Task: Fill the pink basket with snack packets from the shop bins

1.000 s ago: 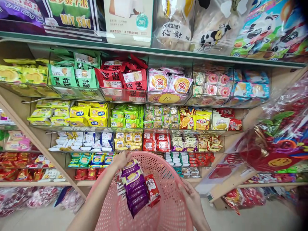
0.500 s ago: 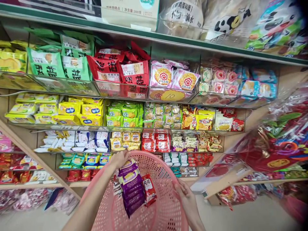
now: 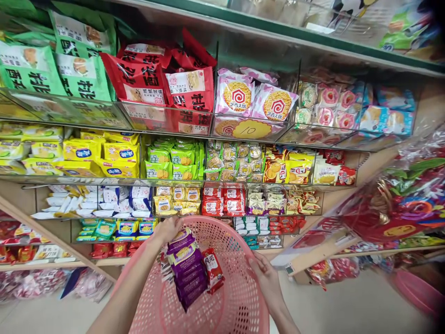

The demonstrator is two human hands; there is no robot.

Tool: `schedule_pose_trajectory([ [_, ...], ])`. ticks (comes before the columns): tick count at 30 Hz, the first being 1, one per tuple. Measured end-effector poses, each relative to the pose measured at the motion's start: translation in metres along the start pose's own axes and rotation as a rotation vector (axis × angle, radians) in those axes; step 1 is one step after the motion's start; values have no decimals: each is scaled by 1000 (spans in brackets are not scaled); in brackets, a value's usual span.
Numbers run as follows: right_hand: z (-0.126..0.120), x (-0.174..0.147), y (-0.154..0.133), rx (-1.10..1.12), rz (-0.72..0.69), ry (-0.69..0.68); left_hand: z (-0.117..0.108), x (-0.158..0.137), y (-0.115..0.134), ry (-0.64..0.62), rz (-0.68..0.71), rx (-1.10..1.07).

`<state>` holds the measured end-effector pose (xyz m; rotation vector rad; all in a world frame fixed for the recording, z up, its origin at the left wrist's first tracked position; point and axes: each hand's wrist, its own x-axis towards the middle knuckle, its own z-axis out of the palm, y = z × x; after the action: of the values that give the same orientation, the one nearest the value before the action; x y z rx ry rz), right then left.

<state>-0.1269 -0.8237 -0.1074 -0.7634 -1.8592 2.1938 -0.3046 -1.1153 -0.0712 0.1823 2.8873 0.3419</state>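
A pink plastic basket (image 3: 239, 273) with round holes is held up in front of me, tilted so its inside shows. My left hand (image 3: 167, 231) is closed over its far left rim. On the right side, my right hand (image 3: 264, 276) grips the rim, fingers curled around it. Inside the basket lie several purple packs of soda biscuits (image 3: 187, 269) in a row, and a red snack packet (image 3: 213, 270) rests against their right side. Partly hidden under my left forearm is a brown-and-white packet (image 3: 166, 266).
Shelves of packaged snacks fill the view ahead, with red bags (image 3: 189, 99), green bags (image 3: 81, 74) and yellow packs (image 3: 118, 160) behind clear fronts. A yellow price tag (image 3: 246, 129) marks one bin. Plastic-wrapped goods (image 3: 385, 218) jut out at right. Another pink basket (image 3: 419, 292) stands on the floor.
My view has moved closer to the upper shelves, which look larger and show less of the top shelf. The basket has shifted slightly left in view. Both hands keep their hold.
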Motion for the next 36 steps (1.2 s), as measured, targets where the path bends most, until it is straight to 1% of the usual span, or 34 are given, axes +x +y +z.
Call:
schedule_pose_trajectory([
  [4, 1, 3, 1, 15, 21, 6, -3, 2, 1, 5, -3, 9],
  [8, 1, 6, 6, -25, -24, -9, -5, 2, 1, 13, -13, 9],
  [12, -2, 19, 3, -199, -159, 21, -5, 1, 2, 5, -11, 11],
  [14, -3, 32, -6, -300, -245, 31, -6, 0, 2, -3, 0, 13],
  [16, 1, 48, -22, -418, -368, 27, -7, 0, 3, -11, 11, 13],
  [18, 11, 65, -40, -563, -519, 1, -7, -1, 3, -17, 17, 13],
  [21, 38, 87, -64, -789, -736, -90, -5, -1, 3, -18, 19, 12],
  [24, 74, 102, -77, -981, -919, -254, -4, 1, 2, -16, 15, 12],
  [26, 97, 109, -82, -1089, -1012, -355, -3, 2, 1, -18, 9, 14],
  [28, 115, 114, -85, -1198, -1072, -420, -2, 3, 1, -19, 3, 16],
  [30, 127, 119, -85, -1287, -1098, -464, -2, 3, 0, -19, 2, 16],
  [33, 133, 123, -84, -1361, -1126, -501, -2, 3, 0, -18, 7, 15],
  [36, 132, 123, -80, -1395, -1167, -482, -3, 3, 0, -17, 12, 13],
])
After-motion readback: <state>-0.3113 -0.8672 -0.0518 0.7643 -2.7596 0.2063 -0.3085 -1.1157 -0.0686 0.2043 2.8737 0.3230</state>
